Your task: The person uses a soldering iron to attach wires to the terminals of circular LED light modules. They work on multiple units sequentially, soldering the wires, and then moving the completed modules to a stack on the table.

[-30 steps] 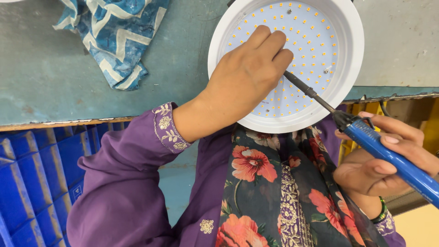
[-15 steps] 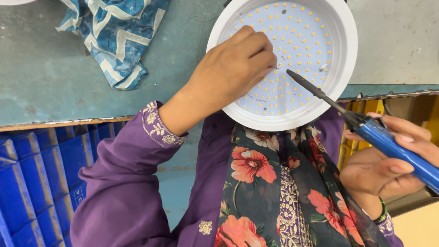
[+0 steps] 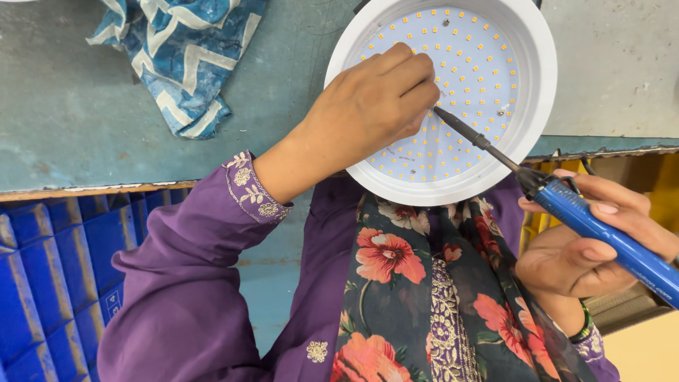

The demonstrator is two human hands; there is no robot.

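A round white light fixture (image 3: pixel 539 78) lies on the bench edge, its flat board (image 3: pixel 475 56) dotted with small yellow LEDs. My left hand (image 3: pixel 368 106) rests on the board's left half with fingers curled tight together. I cannot tell whether anything thin is pinched in them. My right hand (image 3: pixel 576 258) grips a soldering iron (image 3: pixel 612 237) by its blue handle. The iron's dark metal tip (image 3: pixel 442 113) reaches up-left and meets the board right beside my left fingertips.
A blue and white patterned cloth (image 3: pixel 184 49) lies crumpled on the teal workbench (image 3: pixel 71 127) at the upper left. Blue plastic crates (image 3: pixel 42 283) stand below the bench edge on the left. A yellow bin (image 3: pixel 661 184) sits under the bench on the right.
My left hand's fingers went from stretched over the board to curled tight. The iron's tip stayed near the same spot and now sits against my fingertips.
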